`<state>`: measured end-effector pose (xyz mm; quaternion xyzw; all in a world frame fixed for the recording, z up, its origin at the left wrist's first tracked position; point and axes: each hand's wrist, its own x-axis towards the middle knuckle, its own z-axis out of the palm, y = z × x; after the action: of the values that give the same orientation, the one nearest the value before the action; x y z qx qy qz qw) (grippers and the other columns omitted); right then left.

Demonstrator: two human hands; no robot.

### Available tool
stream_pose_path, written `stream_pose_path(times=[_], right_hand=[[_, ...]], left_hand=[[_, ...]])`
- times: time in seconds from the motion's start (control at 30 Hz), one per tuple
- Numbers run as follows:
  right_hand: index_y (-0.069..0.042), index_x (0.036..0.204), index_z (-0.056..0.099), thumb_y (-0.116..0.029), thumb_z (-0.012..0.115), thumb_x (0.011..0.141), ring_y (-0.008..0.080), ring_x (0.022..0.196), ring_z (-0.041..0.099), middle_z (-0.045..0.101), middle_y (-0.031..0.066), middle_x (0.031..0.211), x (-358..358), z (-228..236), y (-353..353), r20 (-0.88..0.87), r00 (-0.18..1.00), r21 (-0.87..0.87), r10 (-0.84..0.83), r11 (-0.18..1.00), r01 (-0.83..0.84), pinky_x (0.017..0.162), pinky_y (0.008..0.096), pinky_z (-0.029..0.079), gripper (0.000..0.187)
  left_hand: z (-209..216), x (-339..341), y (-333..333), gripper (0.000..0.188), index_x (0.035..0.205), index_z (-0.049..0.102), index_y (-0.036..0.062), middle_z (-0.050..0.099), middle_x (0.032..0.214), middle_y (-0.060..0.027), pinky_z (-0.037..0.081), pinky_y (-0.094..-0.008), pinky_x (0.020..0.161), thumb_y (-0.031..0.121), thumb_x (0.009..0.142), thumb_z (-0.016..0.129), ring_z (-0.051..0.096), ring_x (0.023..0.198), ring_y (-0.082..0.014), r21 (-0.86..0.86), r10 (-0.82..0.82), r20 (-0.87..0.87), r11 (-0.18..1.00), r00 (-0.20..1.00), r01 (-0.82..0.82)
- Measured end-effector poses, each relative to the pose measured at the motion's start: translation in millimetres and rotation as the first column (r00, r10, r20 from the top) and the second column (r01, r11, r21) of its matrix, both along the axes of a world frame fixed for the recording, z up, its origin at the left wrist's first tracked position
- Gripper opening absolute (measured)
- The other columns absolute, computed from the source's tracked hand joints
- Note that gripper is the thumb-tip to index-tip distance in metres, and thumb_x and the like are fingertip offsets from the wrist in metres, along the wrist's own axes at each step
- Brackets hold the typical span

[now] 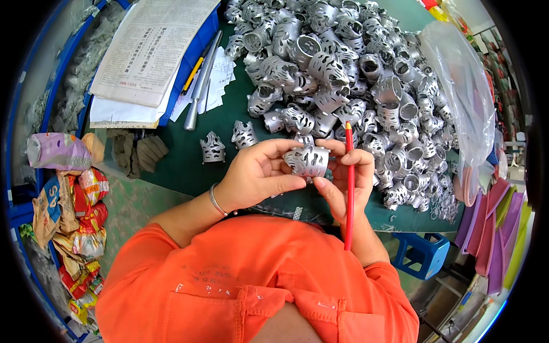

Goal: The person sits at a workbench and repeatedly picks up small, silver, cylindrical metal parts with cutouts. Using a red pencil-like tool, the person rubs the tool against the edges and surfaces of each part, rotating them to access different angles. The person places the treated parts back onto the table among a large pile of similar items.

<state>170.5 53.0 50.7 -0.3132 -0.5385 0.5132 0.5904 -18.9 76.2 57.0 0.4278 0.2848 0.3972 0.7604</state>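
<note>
Between my two hands is a silver metal cuff with cut-out slots (pixel 309 162), held in front of my chest over the near edge of the table. My left hand (pixel 260 171) grips its left side with thumb and fingers. The fingers of my right hand (pixel 349 177) touch its right side, and a red pencil (pixel 350 194) stands in the same hand, its tip pointing away from me. Two loose cuffs, one small (pixel 213 147) and another beside it (pixel 244 135), rest on the table left of my hands.
A large heap of similar silver cuffs (pixel 331 68) covers the table's middle and right. At left lie newspaper (pixel 150 48) in a blue tray, a tapered metal rod (pixel 200 86), a yellow pen (pixel 193 75) and grey gloves (pixel 137 153). A blue stool (pixel 422 256) stands below right.
</note>
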Motion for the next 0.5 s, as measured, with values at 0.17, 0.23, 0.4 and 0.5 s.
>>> stream_pose_path(times=[0.17,0.23,0.4,0.5], right_hand=[[-0.007,0.11,0.035,0.004,0.068,0.076,0.026,0.103,0.057,0.048,0.0251,0.121,-2,0,1,0.006,1.0,0.009,0.003,1.0,-0.003,0.083,0.0363,0.051,0.048],[-0.006,0.11,0.036,0.0,0.069,0.078,0.0245,0.099,0.058,0.049,0.0243,0.12,0,1,0,-0.024,1.0,-0.046,0.011,0.999,-0.013,0.081,0.0354,0.051,0.047],[-0.005,0.109,0.037,-0.005,0.067,0.082,0.0209,0.091,0.058,0.054,0.0217,0.112,2,2,-8,-0.067,0.998,-0.119,0.021,0.992,-0.029,0.076,0.0321,0.051,0.04],[-0.005,0.108,0.037,-0.002,0.066,0.082,0.0211,0.093,0.059,0.053,0.0218,0.114,3,1,-11,-0.096,0.995,-0.082,0.041,0.995,-0.049,0.079,0.0324,0.051,0.039]], left_hand=[[1,3,-2,0.047,0.124,0.045,-0.0055,0.06,0.104,-0.0116,0.053,-0.0255,0.074,-0.002,0.081,0.066,0.062,0.091,-0.0157,0.047,0.079,0.019,0.996,0.997,-0.08],[-2,3,-6,0.045,0.122,0.047,-0.0055,0.059,0.105,-0.0108,0.053,-0.0258,0.075,-0.002,0.081,0.066,0.062,0.092,-0.0158,0.13,0.089,-0.007,0.988,0.996,-0.087],[-2,5,-8,0.039,0.114,0.055,-0.0047,0.057,0.108,-0.0107,0.054,-0.0267,0.078,-0.003,0.077,0.068,0.061,0.094,-0.0169,0.333,0.15,-0.116,0.937,0.982,-0.104],[-3,6,-10,0.04,0.113,0.056,-0.0043,0.057,0.108,-0.0116,0.054,-0.0271,0.077,-0.003,0.075,0.07,0.061,0.094,-0.0173,0.404,0.168,-0.146,0.91,0.975,-0.097]])
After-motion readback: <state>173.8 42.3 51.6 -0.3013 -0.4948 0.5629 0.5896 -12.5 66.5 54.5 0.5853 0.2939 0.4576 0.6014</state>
